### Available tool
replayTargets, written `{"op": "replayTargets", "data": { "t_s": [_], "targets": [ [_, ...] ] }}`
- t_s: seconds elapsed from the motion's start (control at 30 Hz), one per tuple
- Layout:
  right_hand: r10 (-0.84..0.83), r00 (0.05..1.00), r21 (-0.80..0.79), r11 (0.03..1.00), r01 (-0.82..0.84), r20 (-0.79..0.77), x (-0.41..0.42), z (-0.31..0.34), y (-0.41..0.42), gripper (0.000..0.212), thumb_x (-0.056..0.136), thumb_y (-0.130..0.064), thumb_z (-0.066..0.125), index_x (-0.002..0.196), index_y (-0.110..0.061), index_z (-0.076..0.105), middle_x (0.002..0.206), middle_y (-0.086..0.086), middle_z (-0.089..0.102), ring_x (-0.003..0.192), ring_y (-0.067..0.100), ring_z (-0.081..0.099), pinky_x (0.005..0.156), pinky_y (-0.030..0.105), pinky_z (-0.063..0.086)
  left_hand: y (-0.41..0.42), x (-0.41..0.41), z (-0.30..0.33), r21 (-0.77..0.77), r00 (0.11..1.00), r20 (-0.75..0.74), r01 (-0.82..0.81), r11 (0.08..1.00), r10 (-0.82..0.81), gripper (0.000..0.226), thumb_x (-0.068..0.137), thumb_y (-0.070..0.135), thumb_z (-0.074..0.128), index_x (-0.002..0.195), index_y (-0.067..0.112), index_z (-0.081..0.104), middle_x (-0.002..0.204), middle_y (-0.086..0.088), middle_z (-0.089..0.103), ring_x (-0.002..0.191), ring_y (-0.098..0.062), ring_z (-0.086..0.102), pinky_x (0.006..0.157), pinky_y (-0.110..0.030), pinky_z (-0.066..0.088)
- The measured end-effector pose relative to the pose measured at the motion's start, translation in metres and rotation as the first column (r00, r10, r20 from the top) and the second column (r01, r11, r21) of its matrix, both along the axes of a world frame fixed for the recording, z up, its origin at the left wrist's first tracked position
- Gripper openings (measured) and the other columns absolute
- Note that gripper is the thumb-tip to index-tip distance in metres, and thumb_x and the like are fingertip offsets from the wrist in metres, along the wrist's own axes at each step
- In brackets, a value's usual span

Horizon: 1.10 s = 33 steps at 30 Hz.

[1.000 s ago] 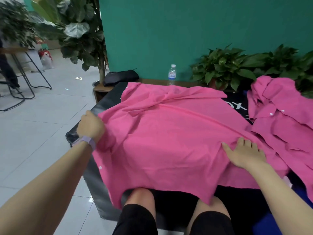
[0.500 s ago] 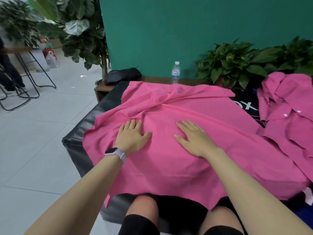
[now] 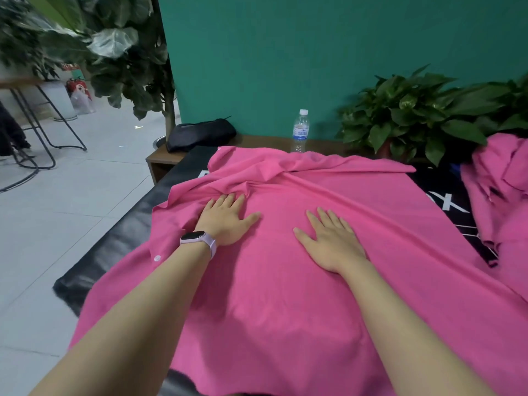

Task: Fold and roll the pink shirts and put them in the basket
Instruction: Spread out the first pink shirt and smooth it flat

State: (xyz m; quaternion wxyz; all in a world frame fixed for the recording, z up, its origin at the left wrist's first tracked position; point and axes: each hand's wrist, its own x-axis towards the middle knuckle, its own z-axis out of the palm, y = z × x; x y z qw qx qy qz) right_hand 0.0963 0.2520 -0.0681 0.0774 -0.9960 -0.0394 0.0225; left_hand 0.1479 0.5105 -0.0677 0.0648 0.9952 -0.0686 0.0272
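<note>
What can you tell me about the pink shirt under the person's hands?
The pink shirt is thin, soft-looking cloth, spread wide over a black table, its near edge hanging over the front. It is not yet folded. Its far part is bunched in creases, and a white button shows on the left edge. The left hand and the right hand lie flat on it, fingers straight, the left one's fingertips at the creases.

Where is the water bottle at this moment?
In the head view the water bottle stands upright on the wooden ledge against the green wall, just beyond the spread pink shirt, between the black bag and the potted plant.
</note>
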Motion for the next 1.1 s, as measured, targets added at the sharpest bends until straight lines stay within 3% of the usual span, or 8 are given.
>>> {"op": "replayTargets", "data": {
  "t_s": [0.37,0.53,0.63,0.73,0.83,0.9,1.0,1.1],
  "targets": [
    [-0.019,1.000,-0.021,1.000,0.019,0.005,0.093,-0.003,-0.010,0.082,0.093,-0.077,0.015,0.162,-0.033,0.008,0.170,-0.004,0.000,0.156,0.015,-0.003,0.126,0.038,-0.002,-0.003,0.105,0.003,0.005,0.994,-0.076,0.075,0.997,-0.074,0.082,0.095,0.076,0.020,0.160,0.027,0.012,0.168,-0.002,0.007,0.155,-0.018,0.005,0.124,-0.040,0.002],
    [-0.005,1.000,-0.012,1.000,0.005,0.028,0.123,-0.003,-0.014,0.081,0.093,-0.077,0.017,0.162,-0.034,0.013,0.170,-0.006,0.003,0.156,0.016,0.001,0.125,0.039,0.002,-0.007,0.125,-0.006,-0.094,0.992,0.080,0.101,0.990,-0.094,0.070,0.099,0.066,0.030,0.155,0.023,0.033,0.161,-0.006,0.031,0.149,-0.022,0.026,0.121,-0.041,0.014],
    [-0.001,0.997,0.022,1.000,0.000,0.078,0.125,-0.004,-0.014,0.079,0.094,-0.074,0.023,0.160,-0.032,0.021,0.169,-0.004,0.011,0.156,0.017,0.008,0.126,0.040,0.007,-0.008,0.121,-0.001,-0.138,0.971,0.212,0.139,0.981,-0.107,0.052,0.100,0.049,0.043,0.136,0.014,0.055,0.137,-0.011,0.056,0.127,-0.031,0.049,0.109,-0.042,0.034],
    [-0.003,0.980,0.090,0.996,-0.016,0.201,0.114,-0.001,-0.011,0.070,0.096,-0.064,0.036,0.153,-0.024,0.040,0.161,0.002,0.036,0.148,0.022,0.031,0.122,0.041,0.022,-0.014,0.104,0.008,0.029,0.906,0.401,0.131,0.991,-0.131,0.026,0.094,0.031,0.049,0.099,0.008,0.062,0.100,-0.012,0.062,0.094,-0.036,0.056,0.080,-0.044,0.041],
    [0.036,0.935,0.004,0.999,-0.040,0.353,0.095,0.006,-0.002,0.049,0.097,-0.049,0.044,0.128,-0.015,0.061,0.126,0.005,0.059,0.121,0.027,0.053,0.105,0.040,0.038,-0.022,0.080,0.012,0.043,0.945,0.325,0.025,0.999,-0.037,0.018,0.097,0.023,0.043,0.098,0.009,0.054,0.092,-0.014,0.066,0.082,-0.040,0.063,0.063,-0.041,0.039],
    [0.036,0.949,-0.047,0.999,-0.022,0.312,0.080,0.011,0.004,0.042,0.100,-0.044,0.041,0.121,-0.014,0.061,0.119,0.005,0.059,0.116,0.027,0.054,0.100,0.040,0.040,-0.023,0.062,0.010,0.003,0.958,0.281,-0.053,0.999,0.050,0.019,0.098,0.023,0.041,0.106,0.009,0.051,0.100,-0.016,0.065,0.090,-0.040,0.062,0.066,-0.041,0.039],
    [-0.027,0.989,-0.049,0.998,0.034,0.143,0.049,0.012,0.020,0.052,0.104,-0.045,0.033,0.142,-0.014,0.047,0.145,0.010,0.047,0.135,0.029,0.042,0.113,0.042,0.033,-0.019,0.027,0.005,0.035,0.969,0.243,-0.063,0.997,0.052,0.030,0.100,0.030,0.040,0.115,0.010,0.056,0.116,-0.014,0.056,0.110,-0.036,0.051,0.088,-0.042,0.040],
    [-0.023,0.991,-0.036,0.999,0.028,0.133,0.008,0.009,0.047,0.060,0.104,-0.051,0.029,0.151,-0.015,0.039,0.157,0.014,0.036,0.146,0.031,0.029,0.120,0.044,0.022,-0.011,-0.017,0.002,-0.050,0.990,0.137,0.037,0.998,-0.030,0.038,0.102,0.035,0.037,0.128,0.013,0.054,0.131,-0.010,0.050,0.127,-0.031,0.044,0.107,-0.041,0.034]
  ]
}}
